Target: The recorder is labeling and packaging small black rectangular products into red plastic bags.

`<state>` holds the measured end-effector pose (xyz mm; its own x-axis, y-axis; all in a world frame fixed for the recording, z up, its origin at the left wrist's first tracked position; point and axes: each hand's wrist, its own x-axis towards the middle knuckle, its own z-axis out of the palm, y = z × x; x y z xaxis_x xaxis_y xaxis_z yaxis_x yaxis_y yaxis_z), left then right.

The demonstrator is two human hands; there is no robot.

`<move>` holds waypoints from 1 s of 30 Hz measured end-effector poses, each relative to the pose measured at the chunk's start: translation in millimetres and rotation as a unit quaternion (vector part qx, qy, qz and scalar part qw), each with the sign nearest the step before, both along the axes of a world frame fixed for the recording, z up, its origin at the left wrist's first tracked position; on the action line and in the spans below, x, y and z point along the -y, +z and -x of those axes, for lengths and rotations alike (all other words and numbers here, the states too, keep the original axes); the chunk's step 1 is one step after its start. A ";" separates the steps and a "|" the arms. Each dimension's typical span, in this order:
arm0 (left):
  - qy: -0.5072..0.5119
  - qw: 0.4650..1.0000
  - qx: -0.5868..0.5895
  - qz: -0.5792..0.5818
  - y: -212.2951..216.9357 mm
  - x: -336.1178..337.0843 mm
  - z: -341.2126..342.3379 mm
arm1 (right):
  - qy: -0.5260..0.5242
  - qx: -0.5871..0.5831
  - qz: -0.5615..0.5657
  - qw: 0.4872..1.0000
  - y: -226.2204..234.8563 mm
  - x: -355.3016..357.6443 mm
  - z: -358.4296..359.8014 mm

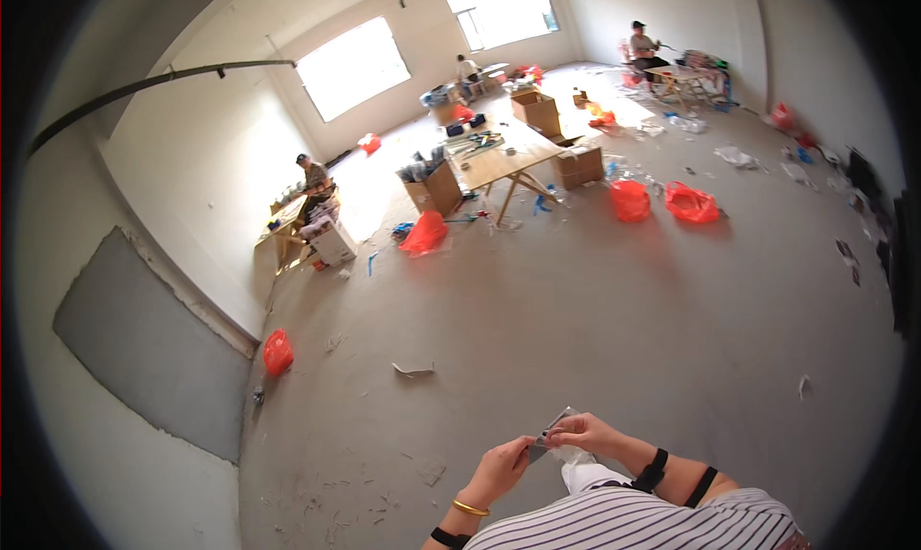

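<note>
Low in the picture, both my hands hold a small clear plastic packet point(554, 425) with something grey inside. My left hand point(504, 466), with a gold bangle on the wrist, pinches its near left end. My right hand point(587, 433), with black bands on the forearm, grips its right side from above. The packet is held in the air above the concrete floor point(576, 301), in front of my striped shirt. What the packet contains is too small to tell.
A wooden trestle table point(504, 162) with cardboard boxes stands mid-room, orange plastic bags point(691, 203) and scraps scattered around it. One orange bag point(277, 351) lies by the left wall. People sit at tables at the left wall point(315, 181) and far back right point(643, 46).
</note>
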<state>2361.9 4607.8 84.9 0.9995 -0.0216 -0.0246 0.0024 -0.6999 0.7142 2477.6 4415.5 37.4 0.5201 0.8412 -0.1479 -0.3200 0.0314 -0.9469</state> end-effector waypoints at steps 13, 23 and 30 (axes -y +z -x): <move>0.135 0.988 0.068 0.031 19.0 -180.1 -179.6 | 0.242 0.038 0.036 0.969 36.9 -219.0 -264.0; 0.106 0.983 0.121 0.085 42.4 -380.9 -328.8 | 0.283 0.119 0.097 0.947 91.5 -406.2 -424.6; -0.042 0.986 0.111 0.118 82.8 -507.2 -443.4 | 0.239 0.030 0.100 0.965 136.5 -497.4 -518.3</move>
<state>2805.3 5114.9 167.7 0.9741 -0.0838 0.2102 -0.2233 -0.5057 0.8333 2995.9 4912.8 173.9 0.0928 0.9450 -0.3138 -0.1976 -0.2914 -0.9360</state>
